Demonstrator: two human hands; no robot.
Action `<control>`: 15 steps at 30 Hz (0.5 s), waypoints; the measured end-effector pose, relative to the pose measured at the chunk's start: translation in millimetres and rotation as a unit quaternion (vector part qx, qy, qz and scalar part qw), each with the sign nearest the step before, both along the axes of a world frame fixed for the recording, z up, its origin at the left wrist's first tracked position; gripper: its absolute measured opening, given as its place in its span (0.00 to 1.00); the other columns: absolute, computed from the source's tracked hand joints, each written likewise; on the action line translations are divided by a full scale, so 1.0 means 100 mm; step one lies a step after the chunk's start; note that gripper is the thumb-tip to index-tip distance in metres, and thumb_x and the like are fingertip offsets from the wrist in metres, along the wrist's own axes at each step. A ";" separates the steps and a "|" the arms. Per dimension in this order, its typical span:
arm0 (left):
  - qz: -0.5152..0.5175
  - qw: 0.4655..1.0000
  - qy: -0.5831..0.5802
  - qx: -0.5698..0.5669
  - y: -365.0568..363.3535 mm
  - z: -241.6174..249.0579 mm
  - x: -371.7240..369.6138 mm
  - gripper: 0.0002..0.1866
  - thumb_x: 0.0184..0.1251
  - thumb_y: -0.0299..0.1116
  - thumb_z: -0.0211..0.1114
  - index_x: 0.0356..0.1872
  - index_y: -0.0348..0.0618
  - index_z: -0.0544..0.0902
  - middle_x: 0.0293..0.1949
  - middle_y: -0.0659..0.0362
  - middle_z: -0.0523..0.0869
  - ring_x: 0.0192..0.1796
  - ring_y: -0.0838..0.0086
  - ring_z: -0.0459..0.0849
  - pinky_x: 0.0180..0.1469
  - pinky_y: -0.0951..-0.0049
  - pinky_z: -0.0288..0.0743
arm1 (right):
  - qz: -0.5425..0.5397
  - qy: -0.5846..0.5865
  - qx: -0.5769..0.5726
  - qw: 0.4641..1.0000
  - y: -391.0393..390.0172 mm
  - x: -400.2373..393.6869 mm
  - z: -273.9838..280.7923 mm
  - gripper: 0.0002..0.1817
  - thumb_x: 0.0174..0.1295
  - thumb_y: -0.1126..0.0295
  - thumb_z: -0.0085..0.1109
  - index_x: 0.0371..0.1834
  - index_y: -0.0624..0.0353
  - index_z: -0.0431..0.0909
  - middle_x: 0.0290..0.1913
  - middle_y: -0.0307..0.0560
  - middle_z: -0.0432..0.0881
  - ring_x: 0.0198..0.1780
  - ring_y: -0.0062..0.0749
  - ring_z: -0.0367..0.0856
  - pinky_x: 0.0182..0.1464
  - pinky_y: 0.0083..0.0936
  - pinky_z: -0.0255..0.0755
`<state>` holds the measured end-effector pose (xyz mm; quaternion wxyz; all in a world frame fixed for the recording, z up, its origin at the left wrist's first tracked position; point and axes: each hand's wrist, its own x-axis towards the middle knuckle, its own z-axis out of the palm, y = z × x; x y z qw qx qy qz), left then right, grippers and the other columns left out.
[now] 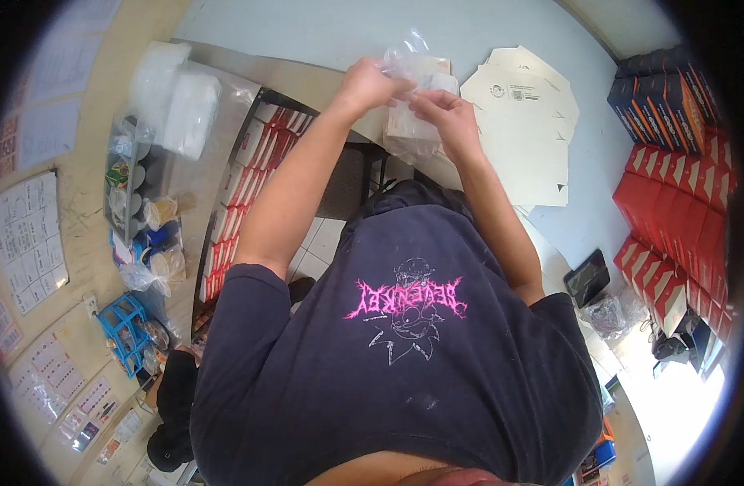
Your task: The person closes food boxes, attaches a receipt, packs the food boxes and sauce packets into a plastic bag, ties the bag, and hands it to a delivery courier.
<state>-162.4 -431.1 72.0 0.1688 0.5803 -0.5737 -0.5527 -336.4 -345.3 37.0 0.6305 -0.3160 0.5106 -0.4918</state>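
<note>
In the head view, a clear plastic bag (pixel 404 61) lies around a pale, block-like stack (pixel 404 125) on the table. My left hand (pixel 374 85) is closed on the bag's upper edge, its fingers pinching the film. Close beside it, my right hand (pixel 449 117) pinches the same bag with thumb and fingers. The fingertips of both hands nearly meet above the stack. What exactly the stack is made of cannot be told through the film. Flat cream card sheets (pixel 522 121) with small print lie just right of my right hand.
Red boxes (pixel 671 198) and black-orange boxes (pixel 659 101) are stacked along the right. Red-and-white boxes (pixel 250 178) fill a shelf below the table's left side. White plastic-wrapped packs (pixel 178 101) sit at the left, above a blue basket (pixel 123 332). A dark tablet-like device (pixel 586 277) lies at right.
</note>
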 end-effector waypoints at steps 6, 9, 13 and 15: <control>0.011 1.000 0.008 0.005 0.02 0.03 0.00 0.18 0.60 0.35 0.79 0.46 0.33 0.91 0.39 0.52 0.94 0.40 0.72 0.94 0.39 0.71 0.89 | -0.014 -0.038 0.021 0.999 -0.01 -0.04 -0.01 0.13 0.69 0.70 0.71 0.49 0.70 0.85 0.45 0.49 0.90 0.47 0.28 0.89 0.52 0.24 0.82; 0.004 1.000 0.006 -0.002 0.02 0.01 -0.01 0.18 0.61 0.36 0.79 0.46 0.33 0.91 0.38 0.53 0.94 0.39 0.72 0.94 0.39 0.72 0.89 | -0.017 -0.063 0.027 0.998 -0.01 -0.04 0.00 0.13 0.69 0.71 0.70 0.50 0.70 0.85 0.46 0.51 0.90 0.47 0.29 0.89 0.53 0.24 0.83; 0.006 1.000 0.015 0.002 0.02 0.01 -0.01 0.17 0.61 0.36 0.79 0.46 0.33 0.91 0.38 0.53 0.94 0.38 0.72 0.93 0.39 0.72 0.89 | -0.017 -0.052 0.021 0.998 0.00 -0.03 0.00 0.13 0.69 0.71 0.70 0.49 0.70 0.85 0.45 0.50 0.90 0.47 0.28 0.89 0.52 0.24 0.83; 0.006 1.000 0.014 0.006 0.01 -0.01 0.00 0.18 0.61 0.35 0.79 0.46 0.33 0.90 0.38 0.53 0.94 0.39 0.72 0.93 0.39 0.72 0.89 | -0.012 -0.037 0.017 0.999 0.00 -0.02 0.01 0.12 0.69 0.71 0.70 0.49 0.70 0.85 0.45 0.49 0.90 0.47 0.28 0.89 0.52 0.24 0.83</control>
